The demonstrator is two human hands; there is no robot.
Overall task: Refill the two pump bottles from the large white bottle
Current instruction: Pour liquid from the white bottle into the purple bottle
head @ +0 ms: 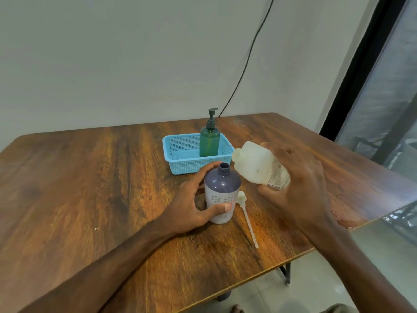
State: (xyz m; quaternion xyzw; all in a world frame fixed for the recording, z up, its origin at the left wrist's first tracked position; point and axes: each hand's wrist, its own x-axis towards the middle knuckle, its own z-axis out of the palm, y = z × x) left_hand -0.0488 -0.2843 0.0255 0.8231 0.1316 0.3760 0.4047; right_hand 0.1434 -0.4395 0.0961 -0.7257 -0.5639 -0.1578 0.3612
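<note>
A purple-and-white bottle [222, 190] stands upright on the wooden table [90, 188] with its neck uncapped. My left hand [191, 204] grips its body from the left. My right hand [297, 188] holds the large white bottle [255, 166] in the air, tilted with its mouth pointing left, just right of and slightly above the purple bottle's neck. The white pump head with its long tube [247, 218] lies on the table to the right of the purple bottle. A green pump bottle [209, 141] with its pump fitted stands in the blue basket [180, 152].
The blue basket sits behind the purple bottle, near the table's middle. A black cable [246, 62] runs down the wall to the table's back edge. The table's right edge lies close to my right forearm, with a window frame [361, 64] beyond it.
</note>
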